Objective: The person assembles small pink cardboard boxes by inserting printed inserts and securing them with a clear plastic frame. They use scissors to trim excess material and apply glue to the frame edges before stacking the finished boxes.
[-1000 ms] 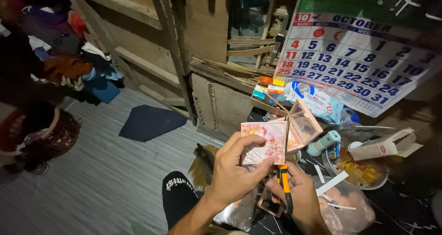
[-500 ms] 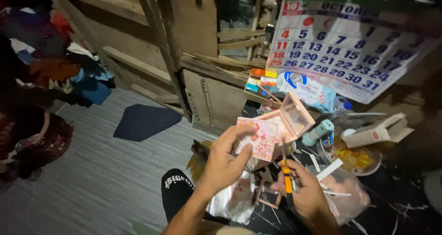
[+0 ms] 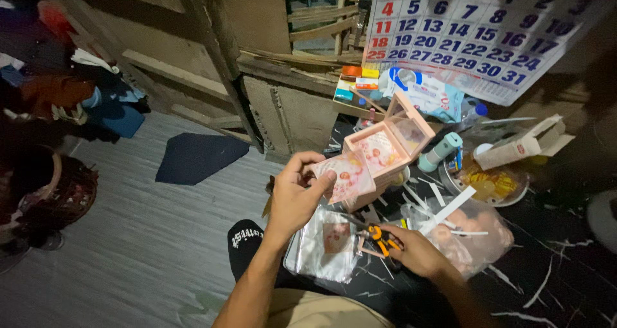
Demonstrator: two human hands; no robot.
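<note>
Your left hand (image 3: 292, 202) pinches the pink printed card (image 3: 344, 177) by its left edge, held above the tabletop (image 3: 565, 270) near the pink box (image 3: 385, 148). It's thin, light, bendy: grip edges, don't crease. Your right hand (image 3: 418, 254) is closed around the orange-handled scissors (image 3: 379, 235).

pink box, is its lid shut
No, the pink box stands open with its lid tilted up, behind the pink printed sheet that the left hand holds.
</note>
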